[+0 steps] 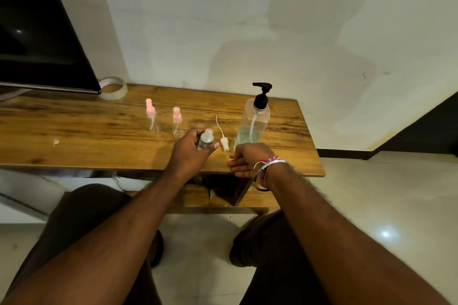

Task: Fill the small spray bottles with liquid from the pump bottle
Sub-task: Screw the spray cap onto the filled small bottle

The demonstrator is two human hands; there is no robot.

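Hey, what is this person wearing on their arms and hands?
Both forearms are bare, with no sleeves showing. The left hand wears nothing. The wrist of the right hand carries a silver metal bangle and pink and white threads.

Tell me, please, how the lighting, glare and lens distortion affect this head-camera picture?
Head view: dim, warm light; the hands cast soft shadows on the table. Head view: bright glare spot on the floor tile and a small one on the dark screen. Head view: wide-angle bending tilts the screen's edge and stretches the forearms. Head view: the clear spray bottles look faint.
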